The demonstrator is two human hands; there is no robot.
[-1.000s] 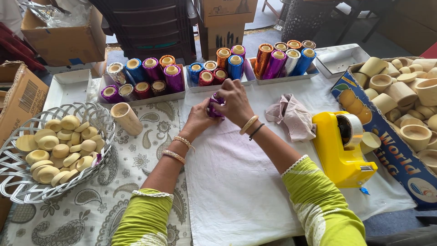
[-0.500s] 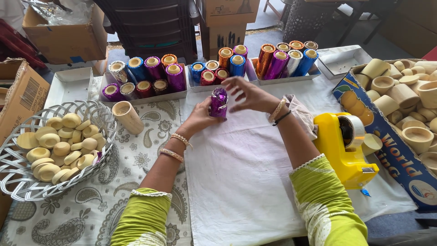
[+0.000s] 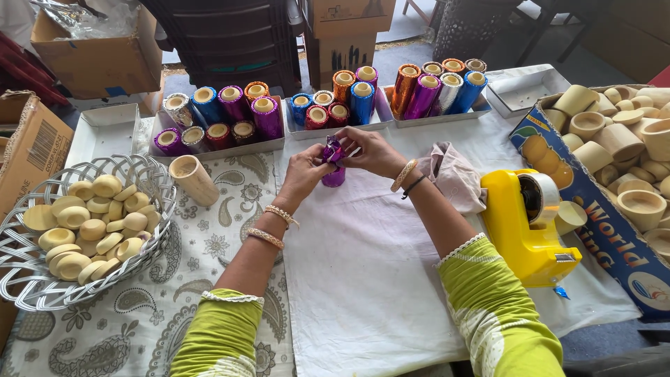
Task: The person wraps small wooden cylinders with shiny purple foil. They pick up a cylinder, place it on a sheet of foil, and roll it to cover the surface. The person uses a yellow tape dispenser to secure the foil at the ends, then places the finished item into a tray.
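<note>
A small cylinder wrapped in shiny purple foil (image 3: 334, 173) stands upright on a white cloth (image 3: 363, 279). My left hand (image 3: 305, 167) grips its left side near the top. My right hand (image 3: 368, 149) pinches the crumpled foil at its top end. Both wrists wear bangles, and both sleeves are light green. Behind the hands, white trays (image 3: 276, 144) hold several foil-wrapped cylinders in purple, blue, red, orange and silver.
A bare wooden cylinder (image 3: 192, 180) lies on the paisley tablecloth at left. A wire basket (image 3: 28, 279) holds several pale wooden caps. A yellow tape dispenser (image 3: 525, 223) stands at right, beside a cardboard box (image 3: 600, 223) of wooden cups. A crumpled cloth (image 3: 457, 176) lies near my right wrist.
My right hand swung out to the right, then came back onto the top of the purple cylinder. The cylinder now stands upright on the cloth.
</note>
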